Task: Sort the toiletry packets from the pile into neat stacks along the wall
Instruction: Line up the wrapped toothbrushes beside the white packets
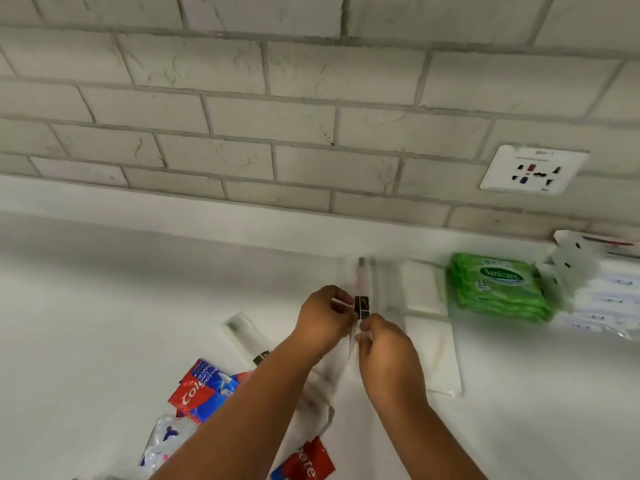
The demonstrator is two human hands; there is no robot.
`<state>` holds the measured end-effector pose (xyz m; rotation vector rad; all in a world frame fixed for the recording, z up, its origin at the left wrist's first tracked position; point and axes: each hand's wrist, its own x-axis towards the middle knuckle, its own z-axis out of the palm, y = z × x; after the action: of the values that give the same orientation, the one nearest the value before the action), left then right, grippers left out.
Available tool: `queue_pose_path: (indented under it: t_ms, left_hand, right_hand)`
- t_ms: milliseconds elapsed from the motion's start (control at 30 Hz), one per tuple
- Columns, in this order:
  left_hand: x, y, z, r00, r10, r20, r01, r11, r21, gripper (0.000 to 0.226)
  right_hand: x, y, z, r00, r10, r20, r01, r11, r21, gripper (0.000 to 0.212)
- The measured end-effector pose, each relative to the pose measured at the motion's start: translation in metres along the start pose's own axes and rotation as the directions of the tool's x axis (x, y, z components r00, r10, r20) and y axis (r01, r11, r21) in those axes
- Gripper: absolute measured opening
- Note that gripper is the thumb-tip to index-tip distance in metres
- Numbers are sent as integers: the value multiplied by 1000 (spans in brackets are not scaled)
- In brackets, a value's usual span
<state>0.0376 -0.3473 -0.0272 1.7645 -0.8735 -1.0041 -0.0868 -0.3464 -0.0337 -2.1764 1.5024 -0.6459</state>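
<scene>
Near left on the counter (104, 306), your pile of red toothpaste sachets (204, 389) lies loose. Your left hand (323, 320) and right hand (388, 348) both pinch one clear toothbrush packet (362, 299) (blurred, with a black label), held upright at centre. Flat white packets (433, 355) lie just right of it. Far right, by the tiled wall (311, 133), the green wipes stack (498, 289) sits beside white packets (602, 292).

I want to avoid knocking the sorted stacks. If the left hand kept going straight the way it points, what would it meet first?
Likely the clear packet both hands already pinch; the left hand points up and right toward it. Beyond lies bare counter, then the wall. Depth is uncertain.
</scene>
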Motion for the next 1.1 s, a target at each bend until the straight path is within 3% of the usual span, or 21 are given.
queue_pose_path:
  t_ms: [167,267,367,600,733,800,900,1000,1100]
  left_hand:
    - [21,3,19,997,79,-11,-76,980,184,17]
    - [28,4,26,994,110,-12,-104,964,244,14]
    - [33,4,29,993,118,-25,-107,956,272,12]
    - [28,7,6,999,39,-38,-38,999,6,9]
    - [13,2,-24,992,42,-115,-38,999,36,13]
    - [2,0,-40,985,55,-162,-45,997,66,13]
    - [-16,-4,-62,972,60,-229,-32,992,122,14]
    - [-33,-14,-82,944,76,-322,-8,978,208,15]
    - [-52,-30,-100,897,110,-429,35,948,317,18]
  right_hand:
    - [13,4,-2,999,30,44,-21,982,-189,19]
    - [18,2,4,992,-78,-98,51,966,-252,24]
    - [26,3,8,980,-158,-121,111,938,-327,33]
    - [24,15,19,990,-143,-18,128,929,-346,27]
    - [21,17,18,992,-117,42,124,921,-369,12]
    - [21,16,17,991,-87,100,120,906,-405,14]
    - [20,13,15,990,-101,95,132,901,-414,10]
    - [16,10,14,993,-108,47,118,907,-404,21]
    - [6,-9,4,982,-190,6,181,924,-337,16]
